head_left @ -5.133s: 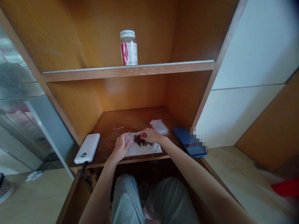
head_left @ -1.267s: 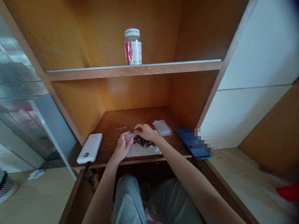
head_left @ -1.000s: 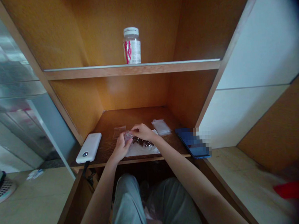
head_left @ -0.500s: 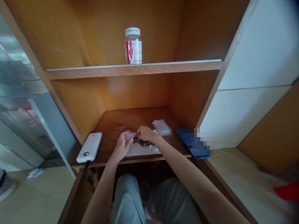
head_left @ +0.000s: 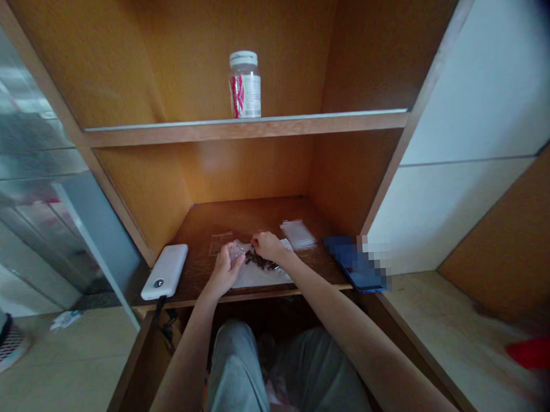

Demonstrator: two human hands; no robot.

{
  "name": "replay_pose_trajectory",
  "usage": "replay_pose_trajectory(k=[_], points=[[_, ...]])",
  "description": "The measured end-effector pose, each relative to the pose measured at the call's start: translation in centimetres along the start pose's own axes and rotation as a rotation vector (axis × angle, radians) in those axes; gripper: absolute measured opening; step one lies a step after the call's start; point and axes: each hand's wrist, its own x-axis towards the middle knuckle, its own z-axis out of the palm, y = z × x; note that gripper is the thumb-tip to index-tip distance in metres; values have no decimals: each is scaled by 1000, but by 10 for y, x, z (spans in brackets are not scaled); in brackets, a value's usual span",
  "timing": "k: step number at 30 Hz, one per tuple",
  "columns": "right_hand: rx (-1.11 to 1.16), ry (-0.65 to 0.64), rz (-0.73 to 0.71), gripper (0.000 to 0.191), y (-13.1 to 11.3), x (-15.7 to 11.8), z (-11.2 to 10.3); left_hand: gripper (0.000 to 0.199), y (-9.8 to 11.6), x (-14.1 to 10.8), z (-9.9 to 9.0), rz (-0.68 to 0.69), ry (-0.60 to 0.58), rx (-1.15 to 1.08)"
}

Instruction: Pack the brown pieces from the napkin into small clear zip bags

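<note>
My left hand (head_left: pixel 227 267) is closed on a small clear plastic bag (head_left: pixel 238 249), its thumb toward the right. Beside the bag's mouth, my right hand (head_left: pixel 268 246) has its fingers pinched together; what lies between them is too small to make out. Under and in front of the hands, a pile of small dark brown pieces (head_left: pixel 261 262) rests on a white sheet of paper (head_left: pixel 255 278). Another clear bag (head_left: pixel 220 242) lies flat behind my left hand. A stack of clear bags (head_left: pixel 298 234) sits to the right, behind my right wrist.
A white power bank (head_left: pixel 166 271) with a cable lies at the left edge of the wooden shelf board (head_left: pixel 191 287). A dark phone (head_left: pixel 355 264) is at the right edge. On the upper shelf stands a clear bottle (head_left: pixel 245 87) with a white cap.
My right hand has shifted very slightly beside the bag's mouth. The left hand keeps the bag in nearly the same place.
</note>
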Motion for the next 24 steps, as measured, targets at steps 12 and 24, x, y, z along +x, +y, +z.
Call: replay_pose_trajectory(k=[12, 24], points=[[587, 137, -254, 19, -10, -2, -17, 40, 6, 0, -3, -10, -11, -16], [69, -66, -114, 23, -6, -6, -5, 43, -2, 0, 0, -3, -3, -20]])
